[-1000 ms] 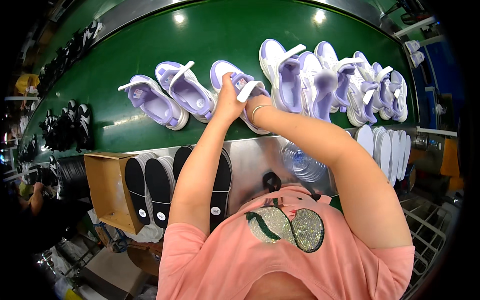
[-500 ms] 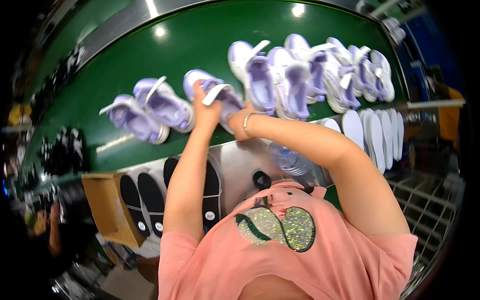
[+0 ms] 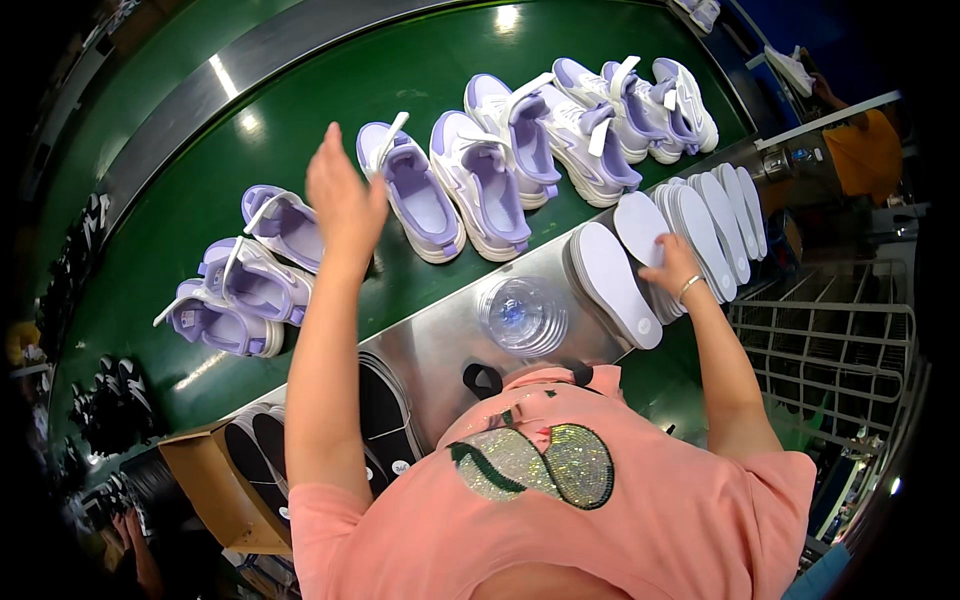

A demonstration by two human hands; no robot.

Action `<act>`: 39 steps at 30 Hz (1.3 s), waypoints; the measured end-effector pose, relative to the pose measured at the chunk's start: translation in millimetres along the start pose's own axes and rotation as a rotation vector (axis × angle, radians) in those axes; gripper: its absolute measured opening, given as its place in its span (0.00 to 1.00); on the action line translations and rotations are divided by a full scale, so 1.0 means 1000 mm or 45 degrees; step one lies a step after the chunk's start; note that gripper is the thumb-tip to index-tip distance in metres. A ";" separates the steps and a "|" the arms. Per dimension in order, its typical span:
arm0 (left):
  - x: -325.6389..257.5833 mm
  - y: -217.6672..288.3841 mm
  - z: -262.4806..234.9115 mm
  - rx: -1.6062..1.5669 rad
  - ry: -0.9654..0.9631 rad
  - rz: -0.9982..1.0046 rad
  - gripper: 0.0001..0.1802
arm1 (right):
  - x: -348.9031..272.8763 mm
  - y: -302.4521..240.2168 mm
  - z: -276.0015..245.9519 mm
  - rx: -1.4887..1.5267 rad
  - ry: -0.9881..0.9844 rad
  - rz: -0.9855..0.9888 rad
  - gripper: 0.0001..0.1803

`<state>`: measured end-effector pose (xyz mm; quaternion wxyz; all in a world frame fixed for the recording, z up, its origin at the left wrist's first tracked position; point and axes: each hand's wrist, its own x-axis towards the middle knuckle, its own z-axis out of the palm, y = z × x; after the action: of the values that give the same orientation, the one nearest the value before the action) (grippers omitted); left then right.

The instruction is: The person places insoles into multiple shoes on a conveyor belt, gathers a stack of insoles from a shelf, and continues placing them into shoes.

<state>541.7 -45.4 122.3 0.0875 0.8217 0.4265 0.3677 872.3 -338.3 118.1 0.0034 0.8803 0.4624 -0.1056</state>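
Note:
A row of lilac-and-white shoes [image 3: 440, 200] lies on a green conveyor belt [image 3: 330, 90], several with a white insole sticking out. My left hand [image 3: 345, 195] is raised over the belt, fingers apart, empty, between two of the shoes. My right hand [image 3: 672, 265] rests on a fanned stack of white insoles [image 3: 690, 220] on the steel ledge [image 3: 440, 335]; its fingers touch one insole, and I cannot see whether they grip it.
A clear plastic water bottle [image 3: 522, 315] stands on the ledge in front of me. Black insoles [image 3: 385, 420] lie at the lower left beside a cardboard box [image 3: 215, 485]. A wire rack [image 3: 840, 350] is at the right. Another person in orange [image 3: 865, 150] works beyond it.
Both hands left the shoe they were working on. My right hand dropped to the white insole stack at the right; my left hand lifted open above the belt. The shoes have shifted left along the belt.

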 end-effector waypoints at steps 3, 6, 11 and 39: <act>-0.001 -0.021 0.048 -0.417 -0.303 -0.319 0.31 | -0.009 0.023 0.013 -0.058 0.038 0.016 0.28; 0.000 -0.014 0.058 -0.323 -0.331 -0.489 0.16 | -0.017 0.020 0.016 -0.126 0.018 0.270 0.28; -0.015 0.008 0.051 -0.066 -0.312 -0.655 0.16 | -0.018 0.025 0.010 -0.150 -0.046 0.295 0.29; -0.042 -0.019 0.027 -0.136 -0.268 -0.817 0.14 | 0.028 -0.284 -0.035 -0.426 -0.625 -0.860 0.15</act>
<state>532.4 -61.2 72.2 0.2851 0.6735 0.6320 0.2563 662.8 -149.8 173.2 0.2206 0.6162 0.7201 -0.2303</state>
